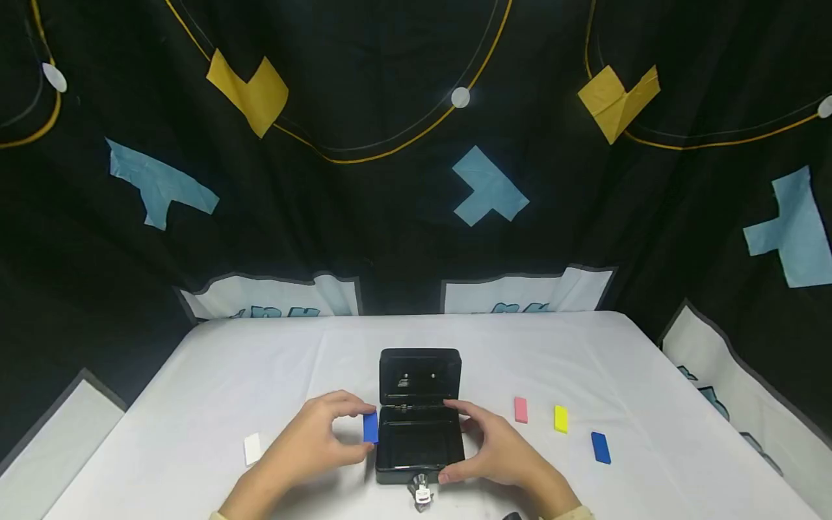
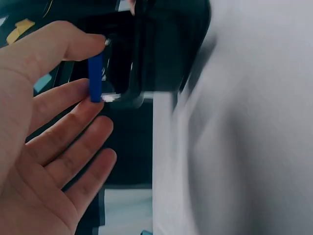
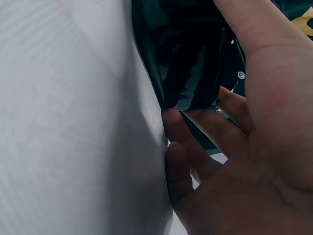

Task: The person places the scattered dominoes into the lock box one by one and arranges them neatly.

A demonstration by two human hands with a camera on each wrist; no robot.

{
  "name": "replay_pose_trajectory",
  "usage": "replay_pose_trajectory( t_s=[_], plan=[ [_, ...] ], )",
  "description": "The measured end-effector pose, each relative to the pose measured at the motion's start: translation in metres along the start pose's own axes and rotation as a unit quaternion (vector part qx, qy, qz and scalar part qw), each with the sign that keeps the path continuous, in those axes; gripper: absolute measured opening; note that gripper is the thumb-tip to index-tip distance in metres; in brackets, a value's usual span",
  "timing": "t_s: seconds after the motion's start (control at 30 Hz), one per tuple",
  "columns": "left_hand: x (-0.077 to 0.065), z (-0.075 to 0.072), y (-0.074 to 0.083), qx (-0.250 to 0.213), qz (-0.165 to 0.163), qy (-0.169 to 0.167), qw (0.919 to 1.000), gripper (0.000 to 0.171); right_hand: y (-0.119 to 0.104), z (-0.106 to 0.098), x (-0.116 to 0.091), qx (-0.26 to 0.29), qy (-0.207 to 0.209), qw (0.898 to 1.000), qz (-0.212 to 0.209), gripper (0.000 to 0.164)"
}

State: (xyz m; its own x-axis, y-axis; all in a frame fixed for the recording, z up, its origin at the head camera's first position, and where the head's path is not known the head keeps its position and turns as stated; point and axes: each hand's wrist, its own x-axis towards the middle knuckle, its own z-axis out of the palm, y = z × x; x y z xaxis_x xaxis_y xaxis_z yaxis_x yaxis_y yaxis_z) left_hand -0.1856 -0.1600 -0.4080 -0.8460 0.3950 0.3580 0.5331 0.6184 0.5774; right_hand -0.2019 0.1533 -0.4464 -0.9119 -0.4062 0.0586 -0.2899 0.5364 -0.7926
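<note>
Between thumb and fingertips, my left hand (image 1: 328, 431) pinches a small blue block (image 1: 370, 427) upright at the left side of a black cash box (image 1: 420, 473). The left wrist view shows the same blue block (image 2: 95, 78) edge-on, with the other fingers spread below it. The box's lid (image 1: 420, 375) stands raised at the back, and keys (image 1: 422, 492) hang from the lock at its front. My right hand (image 1: 490, 448) grips the box's right side, thumb at the front corner and fingers at the rear. In the right wrist view, fingertips rest against the box wall (image 3: 190, 63).
Right of the box, a pink block (image 1: 521, 409), a yellow block (image 1: 560, 419) and another blue block (image 1: 601, 448) lie on the white table (image 1: 260, 368). A white block (image 1: 252, 448) lies beside my left forearm. Behind hangs a black patterned curtain (image 1: 364, 231).
</note>
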Motion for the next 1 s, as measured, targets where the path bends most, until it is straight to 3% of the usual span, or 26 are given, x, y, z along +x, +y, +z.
replay_pose_trajectory(
  t_s=[0.23, 0.57, 1.0],
  plan=[
    [0.004, 0.009, 0.012, 0.002, -0.009, -0.018, 0.9998, 0.042, 0.0, 0.001, 0.002, -0.002, -0.002, 1.0, -0.007, 0.1],
    [0.023, 0.025, 0.027, 0.013, -0.012, -0.054, 0.9984, 0.045, -0.002, -0.003, 0.0, -0.008, -0.003, 1.0, 0.005, 0.099],
    [0.036, 0.049, 0.033, -0.012, -0.012, -0.081, 0.9966, 0.045, 0.0, -0.003, 0.002, 0.004, -0.013, 1.0, -0.003, 0.097]
  ],
)
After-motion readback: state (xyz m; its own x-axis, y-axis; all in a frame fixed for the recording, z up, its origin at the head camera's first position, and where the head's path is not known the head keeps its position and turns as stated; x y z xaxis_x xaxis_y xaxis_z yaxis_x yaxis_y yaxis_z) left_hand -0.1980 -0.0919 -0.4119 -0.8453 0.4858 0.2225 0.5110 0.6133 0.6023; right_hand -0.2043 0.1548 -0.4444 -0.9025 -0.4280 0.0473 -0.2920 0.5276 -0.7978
